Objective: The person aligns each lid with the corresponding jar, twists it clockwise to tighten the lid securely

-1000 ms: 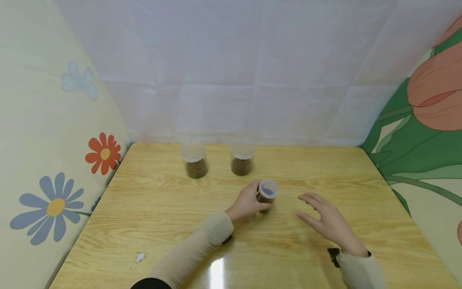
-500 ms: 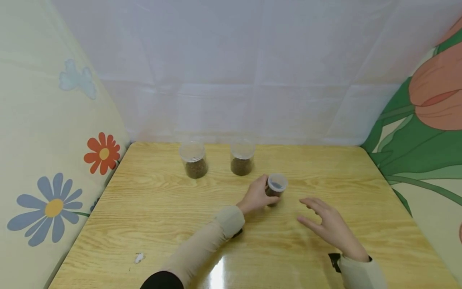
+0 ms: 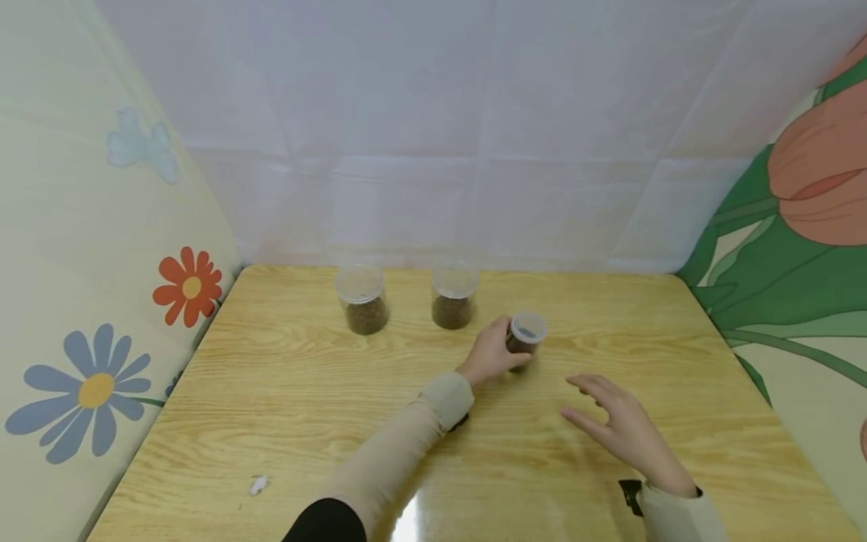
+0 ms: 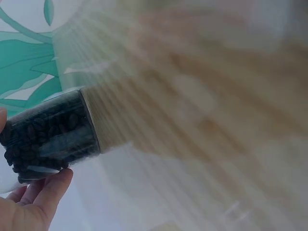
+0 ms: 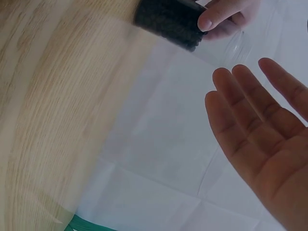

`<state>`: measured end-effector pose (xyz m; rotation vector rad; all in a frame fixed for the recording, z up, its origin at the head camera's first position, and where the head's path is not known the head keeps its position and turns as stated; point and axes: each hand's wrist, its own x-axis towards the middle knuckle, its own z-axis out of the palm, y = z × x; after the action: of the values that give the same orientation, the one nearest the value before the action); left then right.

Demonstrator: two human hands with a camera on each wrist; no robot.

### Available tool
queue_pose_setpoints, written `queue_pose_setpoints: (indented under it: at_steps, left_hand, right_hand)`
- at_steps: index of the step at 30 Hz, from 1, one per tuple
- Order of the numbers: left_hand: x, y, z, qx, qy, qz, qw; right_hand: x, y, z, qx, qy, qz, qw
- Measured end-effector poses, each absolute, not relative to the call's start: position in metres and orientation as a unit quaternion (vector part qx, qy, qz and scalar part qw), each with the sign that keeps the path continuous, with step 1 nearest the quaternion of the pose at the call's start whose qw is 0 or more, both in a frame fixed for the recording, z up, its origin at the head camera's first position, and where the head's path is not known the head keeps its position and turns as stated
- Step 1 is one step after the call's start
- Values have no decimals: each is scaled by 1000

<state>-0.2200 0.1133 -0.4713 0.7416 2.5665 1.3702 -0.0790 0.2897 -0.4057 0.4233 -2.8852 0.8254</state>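
My left hand (image 3: 489,352) grips a small clear jar (image 3: 525,335) with a pale lid, upright near the table's middle. In the left wrist view the jar (image 4: 53,132) is partly filled with dark, bean-like pieces, with fingers (image 4: 55,190) curled under its side. The right wrist view also shows the dark-filled jar (image 5: 171,21) in the left hand's grasp. My right hand (image 3: 626,425) hovers to the right of the jar, apart from it, its fingers extended and holding nothing; in its own wrist view the palm (image 5: 269,134) shows.
Two larger clear jars, a left one (image 3: 366,301) and a right one (image 3: 454,297), stand toward the back, each partly filled with brown grains. A small white mark (image 3: 259,485) lies at the table's front left. A white cloth (image 3: 433,150) hangs behind, with flowered panels at both sides.
My left hand has moved the small jar to the right and farther back across the table. My right hand has shifted only slightly; the two larger jars stay put.
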Motion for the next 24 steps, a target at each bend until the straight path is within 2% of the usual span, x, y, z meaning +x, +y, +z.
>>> queue_pose_setpoints:
  at_steps: [16, 24]
  left_hand:
    - [-243, 139, -473, 218, 847, 482, 51]
    - [-256, 145, -476, 222, 848, 481, 23]
  right_hand:
    - [-74, 292, -411, 135, -953, 267, 58]
    - [-74, 289, -414, 143, -951, 269, 60]
